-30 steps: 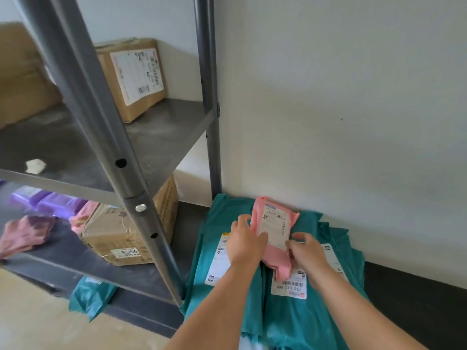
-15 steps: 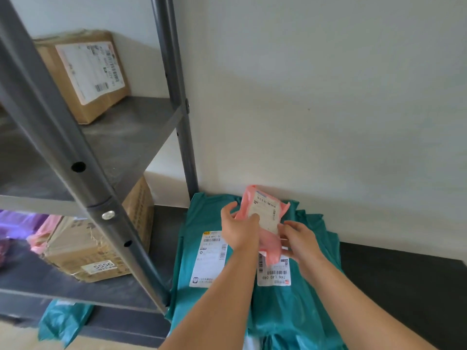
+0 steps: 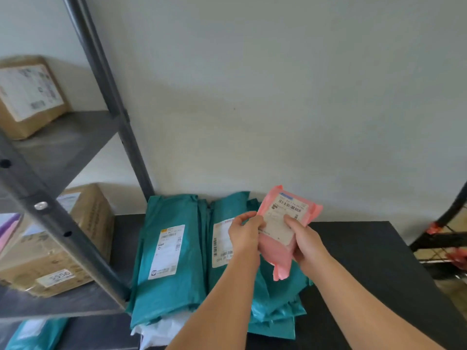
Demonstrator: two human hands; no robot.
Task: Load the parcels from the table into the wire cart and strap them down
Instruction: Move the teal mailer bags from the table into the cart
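Well, left hand (image 3: 246, 233), right hand (image 3: 307, 242): fingers (image 3: 290, 221) clamped on pink parcel (image 3: 288, 205); I judged slick wrap could slip free.

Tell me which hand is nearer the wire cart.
Right. The right hand holds the pink parcel on the side toward the wire cart; the left hand holds its opposite side.

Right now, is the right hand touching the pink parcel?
Touching. Head view: the right hand grips the pink parcel, with the thumb pressed on its label.
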